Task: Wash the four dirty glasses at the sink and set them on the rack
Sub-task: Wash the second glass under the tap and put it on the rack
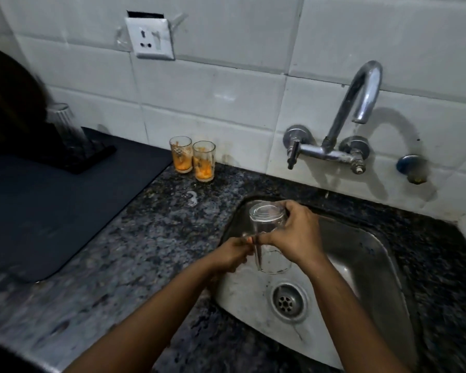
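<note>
Glass, clear and mouth-down, hangs over the sink between both hands: right hand curls round its upper wall, left hand pinches its lower edge. Beyond the left hand stand two orange-stained glasses; farther left, a rack holding one glass.

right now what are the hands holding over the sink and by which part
A clear glass, turned base up over the sink. The right hand grips its side near the base; the left hand pinches its lower part, near the rim.
</note>
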